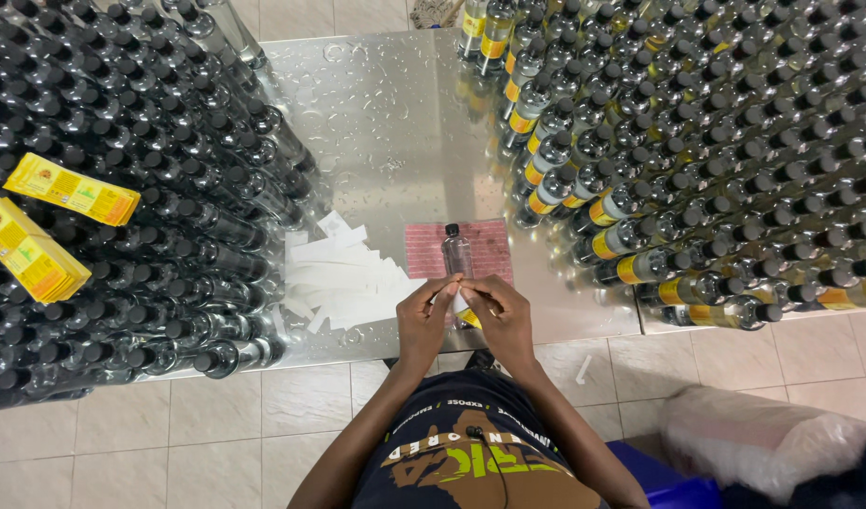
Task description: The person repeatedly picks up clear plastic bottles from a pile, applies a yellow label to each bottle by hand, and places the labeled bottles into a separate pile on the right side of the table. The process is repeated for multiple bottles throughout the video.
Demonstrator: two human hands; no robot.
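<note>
While both hands work close together over the shiny metal table [395, 123], lots of things sit around them. Far to the left of the hands, two stacks of yellow labels [46, 221] lie on top of a big crowd of plain bottles [159, 217] with black caps. Just left of the left hand, a pile of white paper strips [343, 278] is spread on the table. The left hand [425, 316] is curled, and its fingertips pinch a small yellow label [468, 316] at the top edge. The right hand [501, 316] is curled too and pinches the same label from the other side. Just past the fingertips, one clear bottle [457, 253] lies on a pink cloth [485, 247]. To the right of the hands, many labelled bottles [697, 160] stand packed together.
</note>
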